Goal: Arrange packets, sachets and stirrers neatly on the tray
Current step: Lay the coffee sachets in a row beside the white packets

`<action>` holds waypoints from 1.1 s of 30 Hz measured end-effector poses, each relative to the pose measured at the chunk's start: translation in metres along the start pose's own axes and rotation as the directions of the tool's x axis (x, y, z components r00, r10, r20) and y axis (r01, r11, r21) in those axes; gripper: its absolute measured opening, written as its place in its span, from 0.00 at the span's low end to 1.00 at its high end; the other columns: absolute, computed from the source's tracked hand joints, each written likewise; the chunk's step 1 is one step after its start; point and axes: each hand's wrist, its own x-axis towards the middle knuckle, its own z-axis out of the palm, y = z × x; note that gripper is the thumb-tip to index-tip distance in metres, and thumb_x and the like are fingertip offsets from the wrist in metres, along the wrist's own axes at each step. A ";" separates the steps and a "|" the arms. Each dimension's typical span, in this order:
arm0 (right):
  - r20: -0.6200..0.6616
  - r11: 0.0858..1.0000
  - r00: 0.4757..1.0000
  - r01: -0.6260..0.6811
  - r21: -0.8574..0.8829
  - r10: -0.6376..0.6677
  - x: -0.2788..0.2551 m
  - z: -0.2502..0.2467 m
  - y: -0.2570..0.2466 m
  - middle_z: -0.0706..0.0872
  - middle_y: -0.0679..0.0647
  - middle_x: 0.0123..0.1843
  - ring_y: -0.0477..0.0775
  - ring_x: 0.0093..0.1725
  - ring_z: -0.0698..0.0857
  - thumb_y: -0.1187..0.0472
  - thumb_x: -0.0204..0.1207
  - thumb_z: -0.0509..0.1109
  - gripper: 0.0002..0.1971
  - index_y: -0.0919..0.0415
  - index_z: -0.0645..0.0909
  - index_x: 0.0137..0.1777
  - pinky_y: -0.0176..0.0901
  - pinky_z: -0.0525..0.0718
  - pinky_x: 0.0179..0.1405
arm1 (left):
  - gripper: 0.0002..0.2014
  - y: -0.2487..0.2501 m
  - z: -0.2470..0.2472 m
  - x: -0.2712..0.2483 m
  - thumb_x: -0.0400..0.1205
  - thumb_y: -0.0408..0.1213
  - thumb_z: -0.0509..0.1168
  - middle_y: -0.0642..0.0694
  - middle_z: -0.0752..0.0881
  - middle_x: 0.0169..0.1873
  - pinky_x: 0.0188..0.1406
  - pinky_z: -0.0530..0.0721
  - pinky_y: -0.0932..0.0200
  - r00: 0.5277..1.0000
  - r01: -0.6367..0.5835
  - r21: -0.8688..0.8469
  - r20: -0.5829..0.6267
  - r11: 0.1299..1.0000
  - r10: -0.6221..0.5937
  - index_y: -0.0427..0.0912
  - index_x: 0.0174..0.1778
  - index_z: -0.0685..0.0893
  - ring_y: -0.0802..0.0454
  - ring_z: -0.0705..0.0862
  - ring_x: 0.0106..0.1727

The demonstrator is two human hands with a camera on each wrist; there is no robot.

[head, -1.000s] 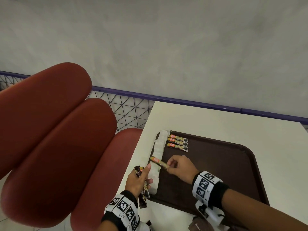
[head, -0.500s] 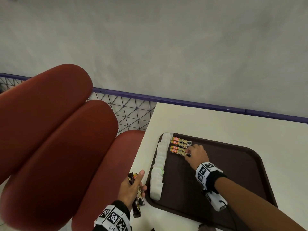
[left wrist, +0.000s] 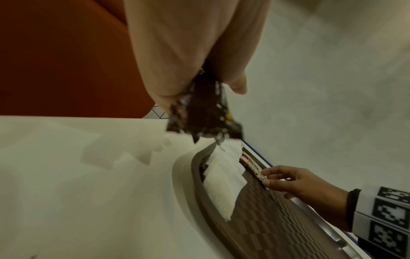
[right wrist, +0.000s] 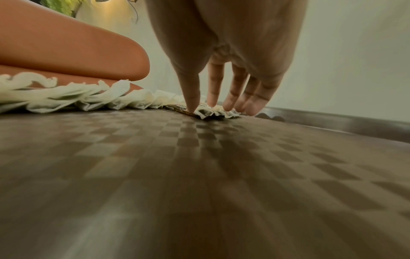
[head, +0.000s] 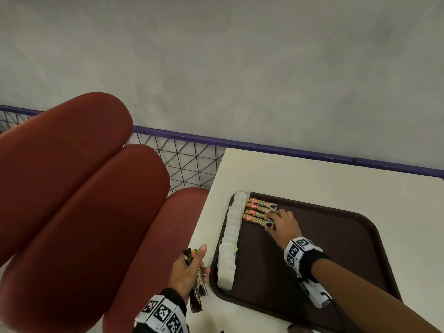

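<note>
A dark brown tray point(head: 336, 255) lies on the white table. Along its left rim runs a row of white sachets point(head: 229, 239). Beside them, at the far left corner, several orange-and-gold stick packets point(head: 258, 211) lie side by side. My right hand point(head: 278, 223) rests on their right ends with straight fingers point(right wrist: 190, 98), the tips pressing the foil ends. My left hand point(head: 189, 267) hovers off the tray's left edge and grips a bundle of dark stick packets point(head: 198, 280), whose ends point(left wrist: 201, 115) poke out of the fist in the left wrist view.
The white table point(head: 312, 179) ends just left of the tray; beyond the edge stand red padded seats point(head: 84, 212). A purple rail point(head: 264, 147) with wire mesh and a grey wall lie behind. Most of the tray floor point(right wrist: 199, 175) is bare.
My right hand carried one orange stick packet from near my left hand to the far corner, laid it as the nearest of the row, and now presses the ends. The left hand dropped slightly.
</note>
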 end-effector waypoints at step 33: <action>0.210 0.800 0.912 0.177 0.573 -0.352 -0.103 -0.008 -0.088 0.78 0.41 0.35 0.37 0.33 0.74 0.47 0.76 0.66 0.08 0.49 0.75 0.41 0.27 0.69 0.33 | 0.11 0.009 0.038 -0.011 0.80 0.41 0.67 0.38 0.85 0.35 0.42 0.86 0.51 0.996 -0.040 -0.250 -0.087 0.967 0.018 0.34 0.46 0.79 0.44 0.86 0.33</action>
